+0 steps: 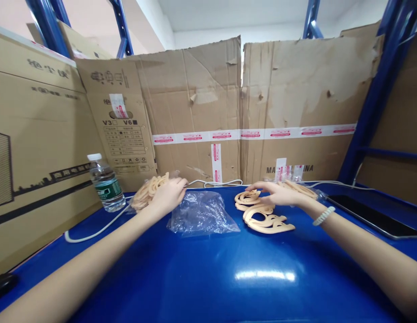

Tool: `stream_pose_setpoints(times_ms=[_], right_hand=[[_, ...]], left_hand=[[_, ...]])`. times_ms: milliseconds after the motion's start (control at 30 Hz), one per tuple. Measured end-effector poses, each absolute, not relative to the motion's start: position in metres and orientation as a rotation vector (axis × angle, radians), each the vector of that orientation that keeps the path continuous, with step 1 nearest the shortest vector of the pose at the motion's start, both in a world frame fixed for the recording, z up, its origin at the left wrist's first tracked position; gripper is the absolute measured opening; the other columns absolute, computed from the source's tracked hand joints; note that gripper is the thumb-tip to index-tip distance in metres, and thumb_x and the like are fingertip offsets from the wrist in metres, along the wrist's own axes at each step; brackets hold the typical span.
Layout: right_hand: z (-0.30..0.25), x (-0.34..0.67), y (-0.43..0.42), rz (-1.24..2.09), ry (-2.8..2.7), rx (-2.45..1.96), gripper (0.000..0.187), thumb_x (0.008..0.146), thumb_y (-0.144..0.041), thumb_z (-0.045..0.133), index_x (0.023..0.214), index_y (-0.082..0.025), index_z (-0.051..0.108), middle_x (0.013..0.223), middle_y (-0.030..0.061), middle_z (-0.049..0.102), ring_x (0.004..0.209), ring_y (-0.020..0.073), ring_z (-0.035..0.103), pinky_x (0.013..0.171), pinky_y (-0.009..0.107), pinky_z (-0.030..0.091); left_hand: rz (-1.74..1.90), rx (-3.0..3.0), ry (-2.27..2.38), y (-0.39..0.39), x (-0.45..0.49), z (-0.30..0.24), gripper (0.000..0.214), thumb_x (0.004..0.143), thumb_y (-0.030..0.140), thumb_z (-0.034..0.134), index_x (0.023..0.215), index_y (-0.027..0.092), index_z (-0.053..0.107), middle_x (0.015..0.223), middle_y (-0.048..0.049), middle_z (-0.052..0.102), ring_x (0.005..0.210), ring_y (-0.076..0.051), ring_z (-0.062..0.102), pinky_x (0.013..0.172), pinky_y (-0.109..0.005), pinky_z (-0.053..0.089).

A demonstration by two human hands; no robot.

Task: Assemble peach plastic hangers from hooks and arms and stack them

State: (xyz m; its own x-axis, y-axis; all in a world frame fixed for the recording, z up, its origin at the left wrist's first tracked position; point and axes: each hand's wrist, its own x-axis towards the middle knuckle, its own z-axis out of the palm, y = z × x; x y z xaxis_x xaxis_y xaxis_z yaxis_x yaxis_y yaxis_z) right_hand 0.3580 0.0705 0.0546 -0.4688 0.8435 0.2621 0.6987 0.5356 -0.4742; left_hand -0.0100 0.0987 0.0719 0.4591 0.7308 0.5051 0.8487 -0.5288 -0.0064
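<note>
My left hand [169,195] is at the right side of a heap of beige carved ornaments [144,195] in clear plastic. Its fingers are bent and close together; what they hold, if anything, is hidden. A flat clear plastic bag [204,213] lies just right of this hand. My right hand [278,194], with a pale beaded bracelet [324,216] on the wrist, reaches over loose beige scroll-shaped ornaments [269,223]. Thumb and fingers are apart above the farther pieces [243,200]; I cannot tell whether they touch. More wrapped ornaments [300,188] lie behind that wrist.
A water bottle [106,184] stands at the left beside a white cable [94,240]. At the right lies a black phone-like slab [376,215]. Cardboard sheets [195,107] wall the back of the blue table [208,278], with blue shelf posts [376,89] at the sides.
</note>
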Motion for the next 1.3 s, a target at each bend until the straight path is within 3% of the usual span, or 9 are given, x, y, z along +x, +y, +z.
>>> stream_pose_setpoints(times_ms=[133, 300, 500, 667, 867, 1067, 1133, 1233, 1300], right_hand=[[0.055, 0.352, 0.069, 0.307, -2.274, -1.224, 0.043, 0.072, -0.015, 0.053, 0.113, -0.02, 0.065, 0.122, 0.0087, 0.067, 0.116, 0.0274, 0.06, 0.101, 0.047, 0.047], [0.058, 0.338, 0.062, 0.242, -2.234, -1.14, 0.033, 0.079, -0.016, 0.052, 0.109, -0.023, 0.065, 0.116, 0.0065, 0.068, 0.111, 0.0253, 0.061, 0.097, 0.045, 0.048], [0.056, 0.329, 0.058, 0.184, -2.267, -1.068, 0.03, 0.082, -0.018, 0.052, 0.109, -0.02, 0.063, 0.113, 0.0082, 0.068, 0.108, 0.0249, 0.061, 0.096, 0.044, 0.047], [0.057, 0.327, 0.055, 0.154, -2.277, -1.101, 0.03, 0.082, -0.016, 0.052, 0.109, -0.021, 0.064, 0.112, 0.0078, 0.068, 0.106, 0.0251, 0.062, 0.094, 0.044, 0.048], [0.058, 0.326, 0.051, 0.134, -2.252, -1.11, 0.03, 0.08, -0.015, 0.052, 0.107, -0.022, 0.065, 0.109, 0.0076, 0.068, 0.104, 0.0252, 0.063, 0.092, 0.044, 0.049], [0.059, 0.303, 0.066, 0.24, -2.19, -1.155, 0.028, 0.084, -0.013, 0.05, 0.106, -0.02, 0.065, 0.109, 0.0072, 0.071, 0.103, 0.0226, 0.065, 0.092, 0.039, 0.05], [0.058, 0.288, 0.087, 0.317, -2.223, -1.168, 0.026, 0.084, -0.012, 0.051, 0.104, -0.019, 0.066, 0.107, 0.0072, 0.072, 0.101, 0.0222, 0.066, 0.092, 0.038, 0.05], [0.056, 0.264, 0.128, 0.395, -2.258, -1.2, 0.02, 0.083, -0.014, 0.057, 0.099, -0.017, 0.068, 0.103, 0.0088, 0.074, 0.097, 0.0248, 0.067, 0.092, 0.038, 0.049], [0.056, 0.251, 0.153, 0.459, -2.251, -1.224, 0.019, 0.087, -0.02, 0.056, 0.102, -0.016, 0.068, 0.105, 0.0109, 0.073, 0.099, 0.0262, 0.066, 0.092, 0.039, 0.048]], left_hand=[[-0.755, -2.409, -1.3, 0.077, -0.005, 0.07, 0.029, 0.094, 0.02, 0.034, 0.109, 0.016, 0.058, 0.113, -0.0135, 0.064, 0.109, -0.027, 0.057, 0.098, -0.042, 0.042], [-0.61, -2.549, -1.315, 0.059, 0.004, 0.052, 0.038, 0.097, 0.039, 0.04, 0.12, 0.015, 0.057, 0.124, -0.0133, 0.064, 0.117, -0.028, 0.056, 0.103, -0.044, 0.04], [-0.331, -2.753, -1.412, 0.063, 0.006, 0.012, 0.065, 0.094, 0.058, 0.039, 0.148, 0.021, 0.035, 0.156, -0.0127, 0.028, 0.144, -0.034, 0.023, 0.115, -0.055, 0.017], [-0.178, -2.894, -1.445, 0.067, -0.001, 0.003, 0.066, 0.095, 0.062, 0.033, 0.151, 0.027, 0.027, 0.157, -0.0103, 0.021, 0.146, -0.032, 0.015, 0.116, -0.057, 0.011], [-0.307, -2.902, -1.447, 0.073, 0.0, 0.014, 0.064, 0.089, 0.061, 0.049, 0.139, 0.022, 0.048, 0.15, -0.0145, 0.04, 0.139, -0.035, 0.034, 0.111, -0.054, 0.029], [-0.632, -2.71, -1.479, 0.097, 0.003, 0.037, 0.03, 0.097, 0.025, 0.04, 0.117, 0.014, 0.059, 0.121, -0.0125, 0.065, 0.116, -0.024, 0.058, 0.103, -0.039, 0.041], [-0.62, -2.689, -1.491, 0.111, 0.004, 0.047, 0.025, 0.094, 0.02, 0.049, 0.115, 0.012, 0.06, 0.118, -0.013, 0.065, 0.113, -0.025, 0.059, 0.102, -0.041, 0.042], [-0.597, -2.651, -1.528, 0.134, 0.008, 0.058, 0.028, 0.094, 0.027, 0.058, 0.119, 0.015, 0.058, 0.126, -0.0111, 0.059, 0.117, -0.028, 0.055, 0.1, -0.051, 0.043], [-0.547, -2.65, -1.582, 0.147, 0.011, 0.062, 0.032, 0.093, 0.031, 0.06, 0.122, 0.016, 0.057, 0.127, -0.0105, 0.057, 0.112, -0.027, 0.058, 0.094, -0.05, 0.048]])
